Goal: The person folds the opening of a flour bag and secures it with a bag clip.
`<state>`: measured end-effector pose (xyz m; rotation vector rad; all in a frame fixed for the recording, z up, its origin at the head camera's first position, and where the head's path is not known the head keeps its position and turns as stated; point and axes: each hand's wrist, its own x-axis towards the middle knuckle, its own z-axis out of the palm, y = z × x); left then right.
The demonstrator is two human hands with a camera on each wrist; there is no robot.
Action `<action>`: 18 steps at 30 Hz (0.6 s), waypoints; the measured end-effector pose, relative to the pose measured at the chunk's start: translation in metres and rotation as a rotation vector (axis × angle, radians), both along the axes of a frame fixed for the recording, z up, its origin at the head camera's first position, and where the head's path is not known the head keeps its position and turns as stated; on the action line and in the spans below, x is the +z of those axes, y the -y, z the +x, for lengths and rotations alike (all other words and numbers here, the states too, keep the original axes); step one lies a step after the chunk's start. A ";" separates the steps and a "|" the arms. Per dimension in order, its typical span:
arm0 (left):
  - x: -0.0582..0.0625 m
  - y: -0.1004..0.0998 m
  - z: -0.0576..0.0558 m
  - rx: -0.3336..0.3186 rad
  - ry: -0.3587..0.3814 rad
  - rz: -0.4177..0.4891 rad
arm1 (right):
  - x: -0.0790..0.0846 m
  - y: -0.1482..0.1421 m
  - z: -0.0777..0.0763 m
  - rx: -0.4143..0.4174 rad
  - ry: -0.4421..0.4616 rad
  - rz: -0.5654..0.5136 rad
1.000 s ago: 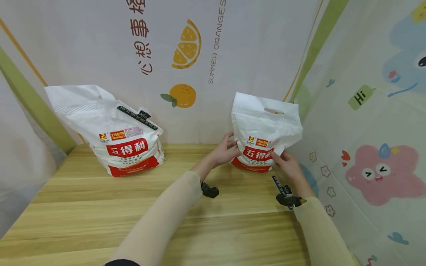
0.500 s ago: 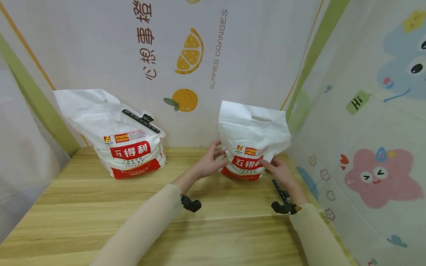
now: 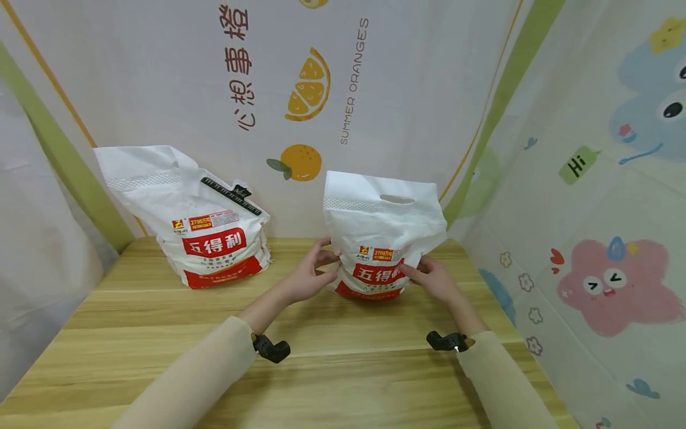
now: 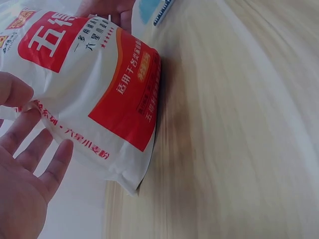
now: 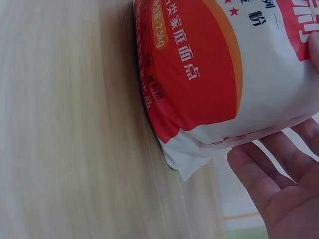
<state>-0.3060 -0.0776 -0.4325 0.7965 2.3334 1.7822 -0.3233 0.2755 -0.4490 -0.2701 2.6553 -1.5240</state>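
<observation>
A white and red flour bag (image 3: 377, 262) with a cut-out handle stands upright toward the back of the wooden table, in the head view. My left hand (image 3: 309, 277) holds its left side; in the left wrist view the thumb and forefinger pinch the bag's side while the other fingers spread along it. My right hand (image 3: 435, 279) holds the opposite side. In the right wrist view its thumb lies on the front and its fingers (image 5: 254, 174) go behind the side. The bag's base is at the tabletop; whether it is slightly lifted I cannot tell.
A second flour bag (image 3: 214, 238) leans at the left back, its top flopped leftward. A dark strip with keyboard-like marks (image 3: 231, 195) shows at its right shoulder. Behind the table (image 3: 354, 381) hangs a printed curtain (image 3: 407, 89); another curtain (image 3: 557, 208) lines the right side.
Both hands and the flour bag between them have moved left, toward the second bag. The marked strip seen earlier by the right wrist no longer shows in the head view.
</observation>
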 end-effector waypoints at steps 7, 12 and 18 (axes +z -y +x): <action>-0.003 0.025 0.014 0.032 -0.031 -0.042 | 0.001 0.019 0.008 0.025 -0.007 0.010; -0.003 0.041 0.022 0.053 -0.045 -0.074 | -0.001 0.032 0.012 0.034 -0.006 0.016; 0.000 0.058 0.033 0.078 -0.042 -0.115 | -0.001 0.046 0.016 0.057 -0.015 0.016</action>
